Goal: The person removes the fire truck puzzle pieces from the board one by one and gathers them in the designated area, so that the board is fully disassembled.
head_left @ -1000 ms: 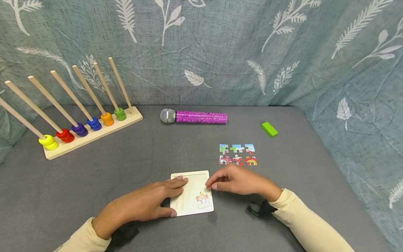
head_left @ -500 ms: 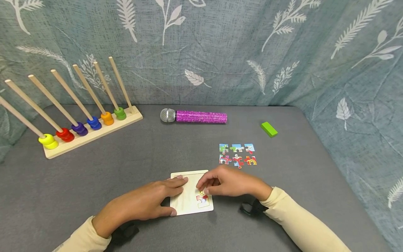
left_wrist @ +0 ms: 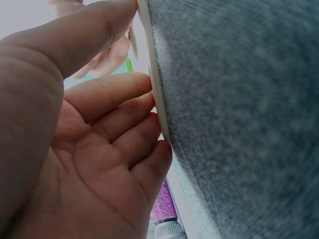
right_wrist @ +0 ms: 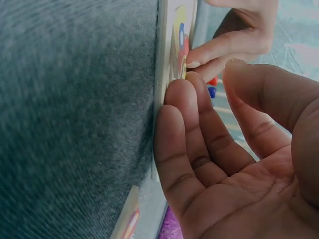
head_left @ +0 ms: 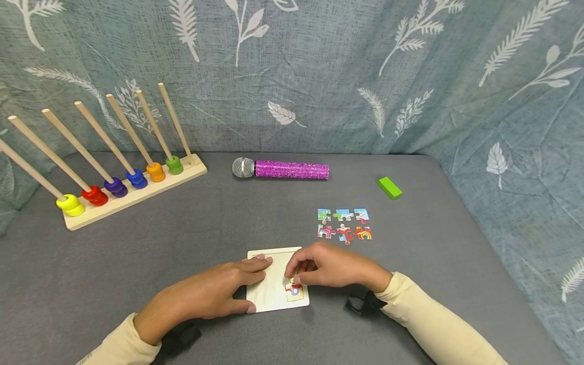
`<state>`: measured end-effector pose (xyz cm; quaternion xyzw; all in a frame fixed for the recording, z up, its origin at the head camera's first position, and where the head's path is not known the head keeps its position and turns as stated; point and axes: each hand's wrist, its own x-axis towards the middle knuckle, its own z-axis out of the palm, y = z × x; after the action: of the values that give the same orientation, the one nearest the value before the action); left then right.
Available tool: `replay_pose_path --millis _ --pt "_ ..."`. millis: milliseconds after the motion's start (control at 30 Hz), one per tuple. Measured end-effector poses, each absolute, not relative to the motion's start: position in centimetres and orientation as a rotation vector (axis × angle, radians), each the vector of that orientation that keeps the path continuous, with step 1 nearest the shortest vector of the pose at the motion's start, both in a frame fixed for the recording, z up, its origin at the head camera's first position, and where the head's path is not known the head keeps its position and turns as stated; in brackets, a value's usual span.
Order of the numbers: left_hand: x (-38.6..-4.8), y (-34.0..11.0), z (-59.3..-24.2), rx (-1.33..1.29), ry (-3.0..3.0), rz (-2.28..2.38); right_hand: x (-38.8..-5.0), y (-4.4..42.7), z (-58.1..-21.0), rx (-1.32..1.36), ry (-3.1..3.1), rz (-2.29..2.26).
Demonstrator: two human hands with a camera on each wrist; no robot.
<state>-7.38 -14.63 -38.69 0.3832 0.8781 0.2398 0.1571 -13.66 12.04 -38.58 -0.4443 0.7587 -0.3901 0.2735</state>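
A square wooden puzzle board [head_left: 274,302] lies at the front of the table. My left hand [head_left: 214,286] rests on its left side, fingers extended over it and thumb at the lower left corner. One colourful puzzle piece [head_left: 294,290], red, yellow and blue, is at the board's lower right. My right hand [head_left: 335,264] reaches over the right edge and pinches the upper tab of that piece; the fingertips partly cover it. In the right wrist view the puzzle piece [right_wrist: 181,37] looks tilted off the board at the finger end. Several other puzzle pieces [head_left: 344,232] lie in two rows beyond the right hand.
A purple glittery microphone [head_left: 292,170] lies at the back. At the left stands a wooden peg stand [head_left: 137,195] with coloured beads. A green block [head_left: 390,187] is at the back right. A patterned curtain [head_left: 292,76] hangs behind the grey table.
My right hand has moved left from the board's right edge onto the puzzle piece's tab. The glare on the piece has gone and its colours show. My left hand has stayed in place.
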Motion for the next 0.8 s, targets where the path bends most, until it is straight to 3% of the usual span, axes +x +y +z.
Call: replay_pose_path --millis 800 --pt "-7.54 -14.71 -38.61 1.114 2.51 0.71 -13.52 12.03 -39.0 -1.116 1.939 -1.147"
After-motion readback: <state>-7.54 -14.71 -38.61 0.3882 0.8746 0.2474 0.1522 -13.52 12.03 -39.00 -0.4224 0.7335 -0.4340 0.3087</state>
